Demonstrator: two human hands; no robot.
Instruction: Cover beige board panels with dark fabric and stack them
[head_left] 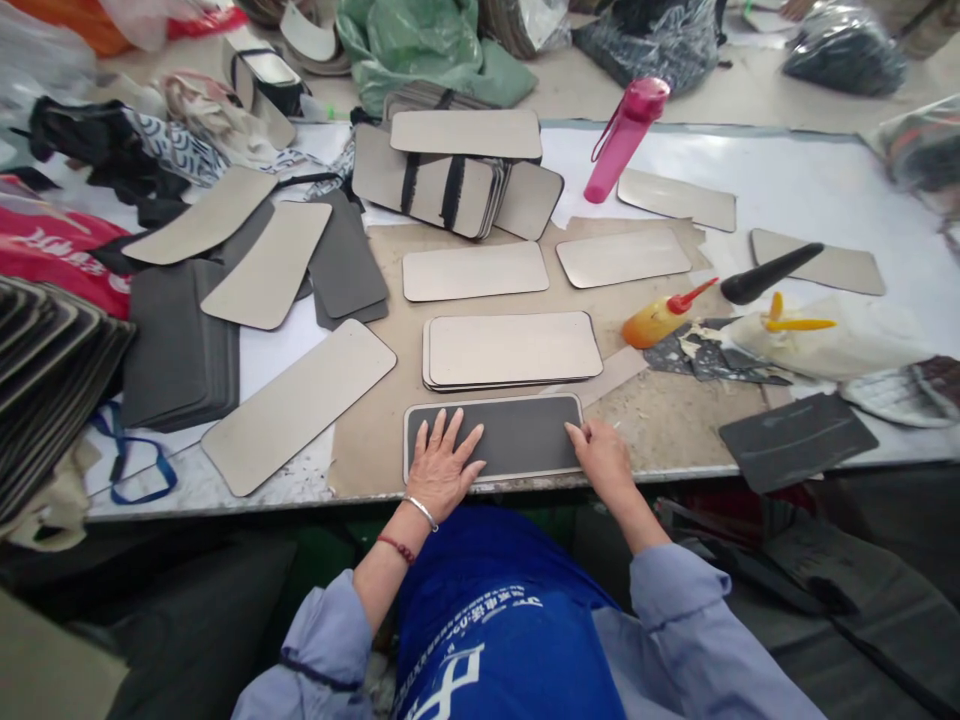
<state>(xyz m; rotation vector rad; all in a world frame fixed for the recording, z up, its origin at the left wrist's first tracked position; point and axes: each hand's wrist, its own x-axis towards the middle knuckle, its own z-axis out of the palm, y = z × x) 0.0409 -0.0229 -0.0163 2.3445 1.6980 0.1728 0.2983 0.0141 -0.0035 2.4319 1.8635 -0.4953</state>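
A dark grey panel with a pale border lies at the table's front edge. My left hand rests flat on its left part, fingers spread. At the panel's right end my right hand is closed, its thumb and curled fingers gripping the edge. Just beyond lies a short stack of beige rounded panels. Two single beige panels, a left one and a right one, lie farther back on the brown cardboard.
Left are a dark panel stack, a long beige panel and a blue strap. Strapped panels and a pink bottle stand behind. Right are an orange glue bottle, a black tapered tool and a dark sheet.
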